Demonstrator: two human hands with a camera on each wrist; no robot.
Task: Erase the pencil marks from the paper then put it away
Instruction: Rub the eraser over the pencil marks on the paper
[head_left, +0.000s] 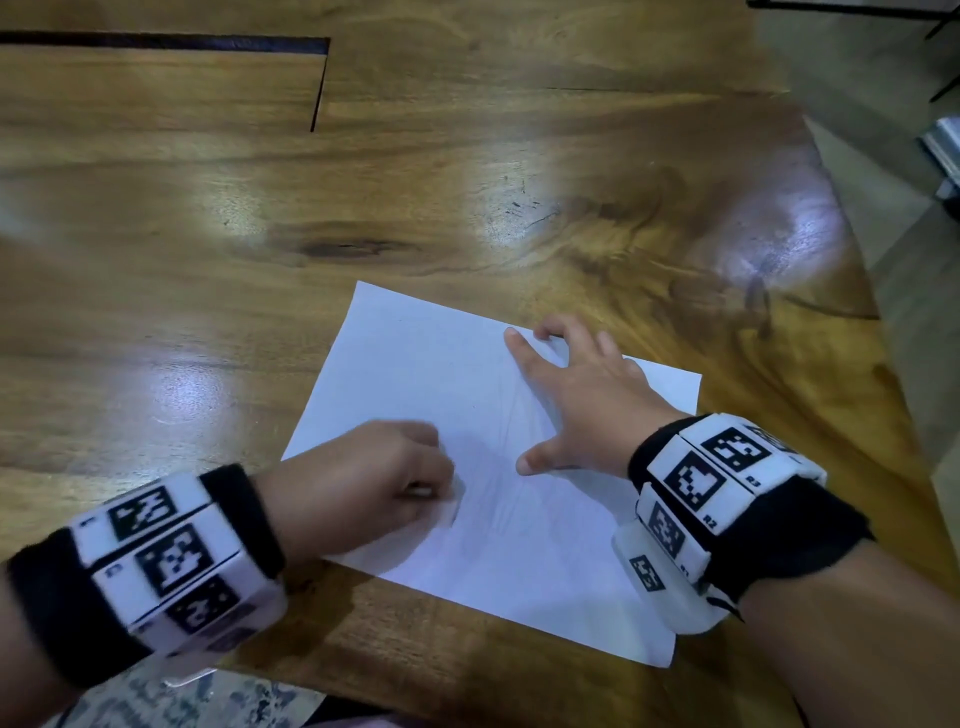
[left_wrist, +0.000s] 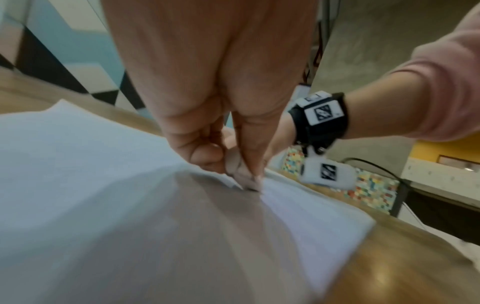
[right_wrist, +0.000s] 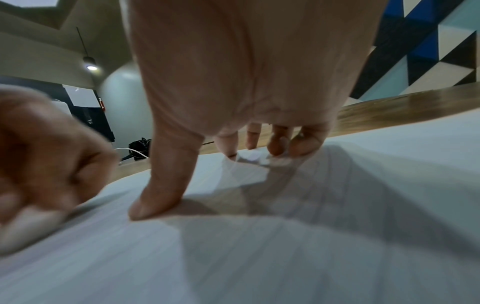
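Note:
A white sheet of paper (head_left: 415, 364) lies on the wooden table (head_left: 208, 208), with faint pencil lines near its middle. My left hand (head_left: 374, 483) pinches a small white eraser (head_left: 449, 501) and presses its tip onto the sheet; the left wrist view shows the eraser (left_wrist: 240, 170) between thumb and fingers, its end on the paper (left_wrist: 78, 164). My right hand (head_left: 566, 384) lies spread on the paper, thumb and fingertips pressing it flat. In the right wrist view the thumb (right_wrist: 161, 197) presses the paper (right_wrist: 337, 226), and the left hand (right_wrist: 44, 152) shows blurred at the left.
The table's right edge (head_left: 883, 364) runs close past the paper, with floor beyond. A dark slot (head_left: 317, 88) is cut in the tabletop at the far left. A patterned cloth (head_left: 182, 696) shows at the near edge below my left wrist.

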